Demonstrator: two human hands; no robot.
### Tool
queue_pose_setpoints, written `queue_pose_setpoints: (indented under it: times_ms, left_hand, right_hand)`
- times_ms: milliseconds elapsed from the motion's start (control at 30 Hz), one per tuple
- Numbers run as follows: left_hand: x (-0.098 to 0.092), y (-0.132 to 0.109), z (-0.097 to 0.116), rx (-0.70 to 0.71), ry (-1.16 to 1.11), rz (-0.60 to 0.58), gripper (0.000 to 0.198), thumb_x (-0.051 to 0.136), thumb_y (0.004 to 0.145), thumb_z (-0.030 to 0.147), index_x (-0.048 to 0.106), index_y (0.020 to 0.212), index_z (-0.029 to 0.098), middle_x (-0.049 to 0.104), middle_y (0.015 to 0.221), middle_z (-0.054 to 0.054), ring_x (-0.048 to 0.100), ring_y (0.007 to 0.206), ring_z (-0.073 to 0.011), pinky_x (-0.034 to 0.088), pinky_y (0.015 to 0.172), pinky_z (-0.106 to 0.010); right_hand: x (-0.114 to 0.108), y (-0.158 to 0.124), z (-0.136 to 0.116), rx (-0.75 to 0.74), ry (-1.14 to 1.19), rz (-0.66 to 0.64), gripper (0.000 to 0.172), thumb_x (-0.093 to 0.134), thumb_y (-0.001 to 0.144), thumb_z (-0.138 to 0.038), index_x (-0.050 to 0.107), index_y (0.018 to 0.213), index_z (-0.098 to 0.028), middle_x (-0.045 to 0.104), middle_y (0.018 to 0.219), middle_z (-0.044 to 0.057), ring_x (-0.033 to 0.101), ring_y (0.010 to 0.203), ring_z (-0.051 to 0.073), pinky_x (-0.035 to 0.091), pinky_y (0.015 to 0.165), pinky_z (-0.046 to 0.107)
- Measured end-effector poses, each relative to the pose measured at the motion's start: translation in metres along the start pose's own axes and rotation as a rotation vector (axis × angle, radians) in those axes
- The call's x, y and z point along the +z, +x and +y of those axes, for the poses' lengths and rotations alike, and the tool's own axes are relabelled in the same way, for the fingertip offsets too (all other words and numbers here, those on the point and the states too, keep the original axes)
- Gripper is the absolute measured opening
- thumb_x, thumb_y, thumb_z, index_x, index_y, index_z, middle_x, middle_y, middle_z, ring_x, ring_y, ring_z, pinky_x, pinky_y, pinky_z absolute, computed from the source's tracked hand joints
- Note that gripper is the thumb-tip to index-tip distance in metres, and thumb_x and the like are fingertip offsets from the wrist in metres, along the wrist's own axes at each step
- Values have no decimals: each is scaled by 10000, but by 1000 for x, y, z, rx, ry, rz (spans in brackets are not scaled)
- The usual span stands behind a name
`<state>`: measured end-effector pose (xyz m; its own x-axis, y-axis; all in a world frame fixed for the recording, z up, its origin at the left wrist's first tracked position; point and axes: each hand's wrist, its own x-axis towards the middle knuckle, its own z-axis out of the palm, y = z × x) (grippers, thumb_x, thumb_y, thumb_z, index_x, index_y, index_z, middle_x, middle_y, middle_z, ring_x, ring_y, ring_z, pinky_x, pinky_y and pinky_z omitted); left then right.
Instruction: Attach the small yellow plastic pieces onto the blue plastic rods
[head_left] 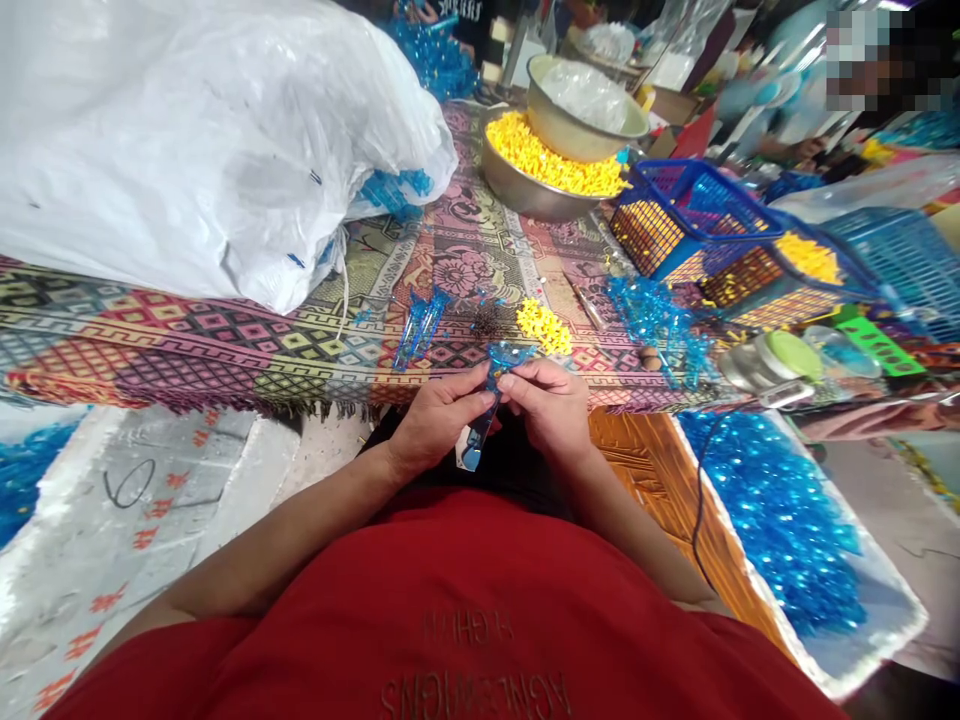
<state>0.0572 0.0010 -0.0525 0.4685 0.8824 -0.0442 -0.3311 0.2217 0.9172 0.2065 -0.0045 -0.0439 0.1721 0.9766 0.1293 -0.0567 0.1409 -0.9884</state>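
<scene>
My left hand and my right hand meet at the table's front edge. Both are closed, fingertips pinching a clear blue plastic piece between them. Its flared top sticks out above the thumbs, and the fingers hide part of it. Just beyond the hands lie a small heap of yellow plastic parts and a scatter of tiny dark bits. To the left is a little group of long blue plastic pieces; to the right, a larger blue pile. A slim pointed tool rests near the yellow heap.
A big white sack covers the table's left. Farther back stand a metal basin of yellow parts and blue baskets. A foam box of blue pieces is low on the right, with a cable beside it. Other people work behind.
</scene>
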Motion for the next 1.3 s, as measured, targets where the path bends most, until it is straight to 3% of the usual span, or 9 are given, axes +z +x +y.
queue_pose_setpoints:
  times_ms: [267,467,633,733,900,1100,1300]
  left_hand:
    - [-5,3,-2,-21,-148,-112,437,621,811,290,602,1232,173,664,838,-53,641,593,-137,515,503,-235]
    - [-4,7,3,-76,-281,-82,661,669,765,261,393,1362,192,638,783,-26,633,500,-164,444,376,-220]
    - [0,0,6,-180,-300,-106,445,671,751,316,510,1128,144,620,763,-35,661,561,-201,515,455,-284]
    - [1,-10,6,-189,-74,-96,284,591,808,365,578,970,132,604,754,-36,645,602,-185,533,548,-319]
    - [2,-19,6,165,618,-35,233,567,822,325,645,973,164,643,830,-41,588,779,-171,478,739,-287]
    - [6,-18,1,152,698,72,197,499,853,288,635,915,160,600,644,-17,553,603,-146,430,576,-243]
    - [-2,-8,19,199,758,20,251,489,869,346,652,901,158,629,778,-32,558,677,-139,439,623,-238]
  right_hand:
    - [-2,6,-4,177,138,-148,220,821,591,-317,665,637,-169,578,539,-34,470,461,77,362,445,213]
    - [0,3,-7,253,229,-205,200,820,609,-289,659,635,-173,577,538,-36,503,463,81,397,446,209]
    - [0,4,-9,195,284,-143,221,796,647,-336,633,668,-188,592,562,-37,523,471,89,441,458,218]
    - [-4,9,-11,136,288,-65,275,801,634,-379,602,661,-192,588,578,-40,517,488,82,456,481,213]
    - [-3,9,-12,126,291,-26,290,776,657,-390,559,657,-196,553,598,-43,490,498,82,455,490,221]
    - [7,-1,-1,97,165,-126,272,755,675,-388,583,670,-177,547,608,-34,475,546,85,421,557,227]
    - [-2,2,-3,39,53,-217,235,720,730,-370,592,686,-179,554,633,-32,489,592,99,416,606,240]
